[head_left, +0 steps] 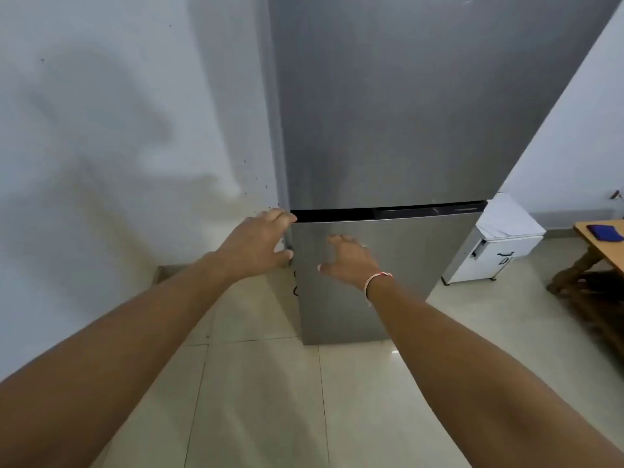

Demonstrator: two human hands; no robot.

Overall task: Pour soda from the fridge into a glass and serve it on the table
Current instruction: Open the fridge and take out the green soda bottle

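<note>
Standing right in front of a tall grey fridge [388, 130], both doors closed. A dark gap [388, 211] runs between the top door and the low door [364, 282].

Left hand [260, 243] at the left edge of the fridge, just under the gap, fingers spread and bent around the corner of the low door. Touching the edge, it seems, but not yet pulling. Holding nothing else.

Right hand [347, 260] in front of the low door, fingers spread wide and a bit bent. Holding nothing. Hard to tell if the fingertips touch the door or stay just off it. A thin band [378, 278] on that wrist.

No soda to see. Most likely inside the fridge, behind a closed door. No glass to see either.

Off to the right, a wooden bench [594, 238] with a blue thing [604, 233] lying on it. Likely the place for the drink at the end. Between fridge and bench, a small white cabinet [496, 244] on the floor [270, 400]. White wall [118, 130] on the left.

Task only just begun, by the look of it. Nothing done so far. Still to do: open a door, find the soda, take it out, get a glass, pour, carry the glass to the bench. Opening looks like the step right now.
</note>
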